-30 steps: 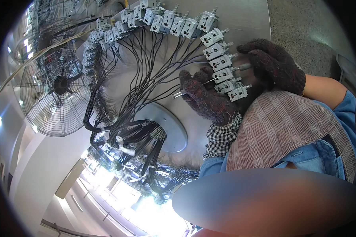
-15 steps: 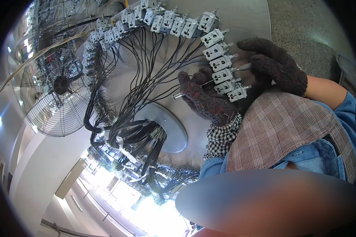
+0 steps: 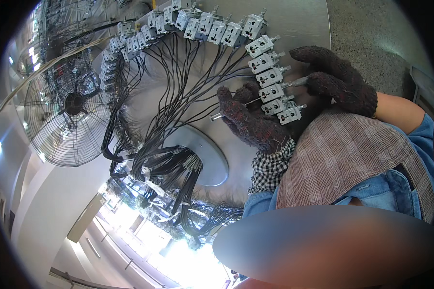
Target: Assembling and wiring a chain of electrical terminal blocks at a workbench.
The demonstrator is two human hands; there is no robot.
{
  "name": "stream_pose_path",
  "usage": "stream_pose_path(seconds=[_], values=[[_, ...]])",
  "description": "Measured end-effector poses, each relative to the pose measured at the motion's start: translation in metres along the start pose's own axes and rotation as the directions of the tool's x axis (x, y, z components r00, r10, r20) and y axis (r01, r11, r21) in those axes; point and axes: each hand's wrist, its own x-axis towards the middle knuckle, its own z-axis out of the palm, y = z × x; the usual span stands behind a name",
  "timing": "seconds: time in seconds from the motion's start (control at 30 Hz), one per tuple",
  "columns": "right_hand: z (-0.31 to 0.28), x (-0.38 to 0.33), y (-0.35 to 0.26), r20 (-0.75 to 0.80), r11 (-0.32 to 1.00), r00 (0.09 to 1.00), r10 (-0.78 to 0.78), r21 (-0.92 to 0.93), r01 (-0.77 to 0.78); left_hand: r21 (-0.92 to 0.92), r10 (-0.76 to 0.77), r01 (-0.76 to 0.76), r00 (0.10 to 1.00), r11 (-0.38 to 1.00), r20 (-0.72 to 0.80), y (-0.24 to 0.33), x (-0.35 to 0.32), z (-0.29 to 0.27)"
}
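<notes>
Both hands wear dark knitted gloves. My left hand [image 3: 255,123] is curled around a slim, screwdriver-like metal tool [image 3: 216,117]. Its round butt sticks out on the left, and its thin shaft points at a grey socket block [image 3: 272,92]. That block belongs to a row near my apron. On the far side of it, my right hand [image 3: 345,82] has its thumb against a small grey cylindrical piece [image 3: 299,82] at the block's end. The other fingers of that hand are stretched out above; how they grip the piece is partly hidden.
More socket blocks [image 3: 217,32] curve around the round metal table [image 3: 299,19]. Black wires [image 3: 171,89] run from them to a grey oval hub [image 3: 217,166]. A wire-cage fan [image 3: 74,103] stands at the left. Beyond the table's edge lies speckled floor [image 3: 371,33].
My right thumb has shifted slightly right, uncovering more of the grey cylindrical piece. My left hand and the tool have barely moved.
</notes>
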Motion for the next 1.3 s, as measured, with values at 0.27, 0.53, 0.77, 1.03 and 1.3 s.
stream_pose_path(seconds=[0.27,0.53,0.77,1.03,1.3], values=[[0.000,0.001,-0.010,0.055,0.884,0.946,0.320,0.341,-0.319,-0.008,-0.170,0.170,0.981,0.985,-0.091,0.008,0.002,0.007],[-0.002,-0.001,-0.003,0.039,0.841,0.910,0.412,0.369,-0.396,-0.031,-0.012,0.012,1.000,0.999,-0.005,0.004,-0.004,0.008],[-0.002,0.018,-0.023,-0.102,0.753,0.836,-0.539,-0.504,0.423,0.005,-0.017,0.017,0.999,1.000,0.047,0.010,-0.009,0.008],[0.045,0.045,-0.011,0.022,0.885,0.890,-0.456,-0.091,0.456,0.713,0.362,-0.468,0.878,0.522,0.312,0.002,0.005,-0.035],[0.050,0.049,-0.005,0.070,0.899,0.922,-0.382,-0.205,0.388,0.511,0.467,-0.538,0.841,0.671,0.272,-0.003,-0.011,-0.036]])
